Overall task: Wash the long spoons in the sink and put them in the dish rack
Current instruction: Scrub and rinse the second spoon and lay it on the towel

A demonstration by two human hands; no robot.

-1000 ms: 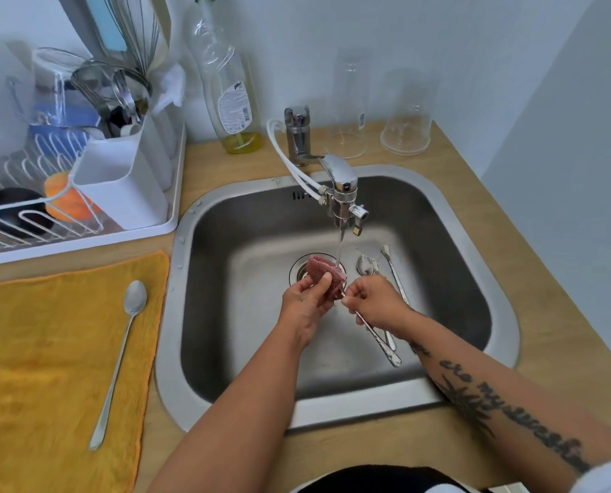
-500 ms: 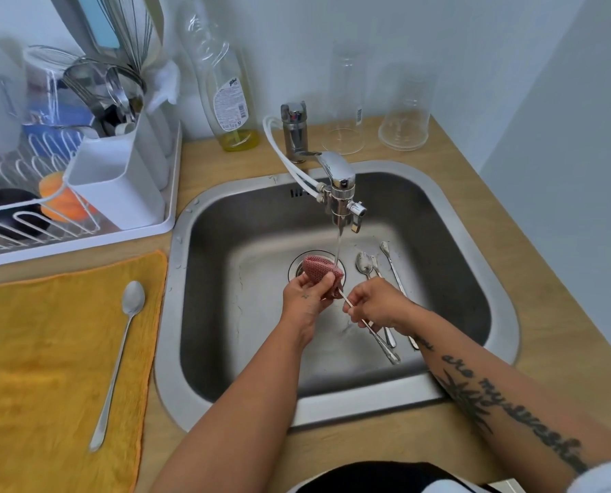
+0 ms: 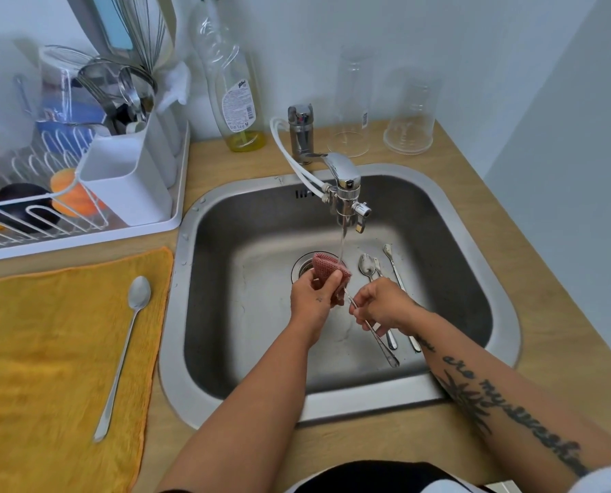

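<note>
Long spoon points bowl-end away, handle near the body, with right hand grip pinched mid-handle and left hand grip wrapping pink scourer round the bowl — dish rack off left.

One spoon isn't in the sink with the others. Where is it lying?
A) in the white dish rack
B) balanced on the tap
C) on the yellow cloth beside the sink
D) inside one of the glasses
C: the lone spoon lies flat on the yellow cloth, to the left of the sink, with its bowl end pointing away from the person.
</note>
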